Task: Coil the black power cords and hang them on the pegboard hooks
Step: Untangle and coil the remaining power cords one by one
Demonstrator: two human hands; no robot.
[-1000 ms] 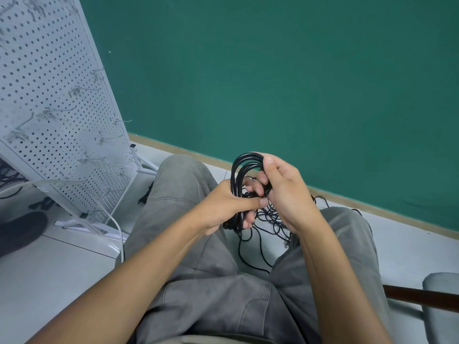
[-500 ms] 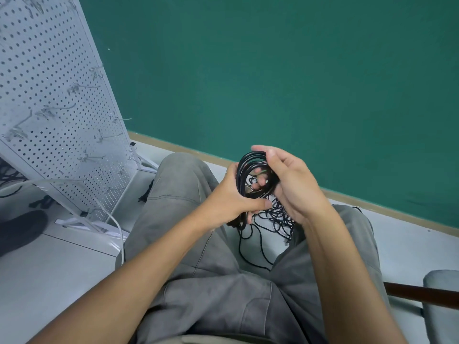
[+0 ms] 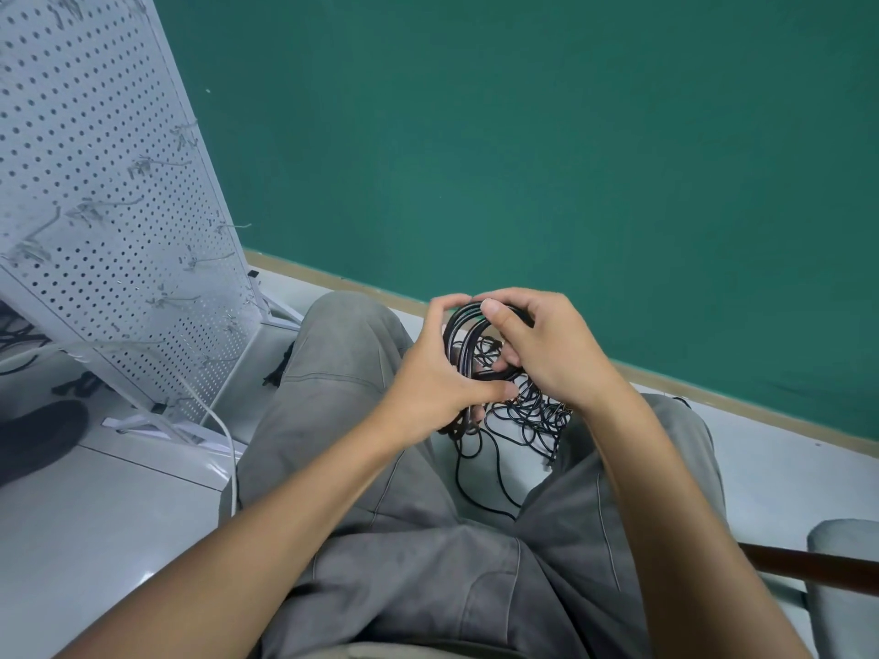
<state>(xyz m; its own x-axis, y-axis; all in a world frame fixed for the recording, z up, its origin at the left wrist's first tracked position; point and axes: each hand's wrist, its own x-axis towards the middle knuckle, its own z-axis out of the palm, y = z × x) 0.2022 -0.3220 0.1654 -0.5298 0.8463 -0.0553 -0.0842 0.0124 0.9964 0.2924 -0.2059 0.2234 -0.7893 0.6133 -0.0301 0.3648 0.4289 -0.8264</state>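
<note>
A coil of black power cord (image 3: 463,340) stands upright between my knees. My left hand (image 3: 435,373) grips its left side, thumb across the lower loops and fingers over the top. My right hand (image 3: 547,349) holds the right side, thumb on the top of the loops and fingers curled through the middle. Below the hands a loose tangle of black cord (image 3: 518,420) trails down to the floor between my legs. The white pegboard (image 3: 95,192) leans at the left, with several bare metal hooks (image 3: 157,164) sticking out.
A green wall fills the back, with a tan skirting strip at the floor. The pegboard's white foot (image 3: 157,428) and a white cable (image 3: 226,449) lie left of my left knee. A grey chair arm (image 3: 844,582) sits at the lower right. More dark cords (image 3: 16,335) lie behind the pegboard.
My left hand slid up so its fingers reach over the top of the coil. My right thumb moved onto the top of the loops. The coil turned slightly.
</note>
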